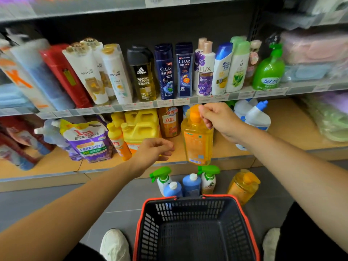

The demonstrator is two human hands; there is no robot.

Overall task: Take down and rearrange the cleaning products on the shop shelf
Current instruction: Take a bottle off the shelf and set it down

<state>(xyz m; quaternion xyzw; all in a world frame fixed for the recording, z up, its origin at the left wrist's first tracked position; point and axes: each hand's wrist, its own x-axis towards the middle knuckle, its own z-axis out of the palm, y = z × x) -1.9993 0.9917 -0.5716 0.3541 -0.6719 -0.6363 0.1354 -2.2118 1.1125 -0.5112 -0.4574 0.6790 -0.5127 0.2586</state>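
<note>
The shop shelf (169, 107) fills the view beyond the basket (244, 213), a black one with a red rim that stands on the floor between the person's shoes (114, 243). On the lowest board, up and left of the basket, stand yellow jugs (141, 125) and a purple refill pouch (88, 140). High over the basket's far rim hangs an orange bottle (197, 144), its cap pinched in the fingertips of the right hand (218, 119). The left hand (154, 149) hovers apart from it, over the basket's far left corner, fingers loosely curled and holding nothing. Off the basket's far right corner a second orange bottle (243, 187) stands on the floor; just past the far rim stand two blue bottles (191, 185) between two green-trigger sprayers (162, 178)
</note>
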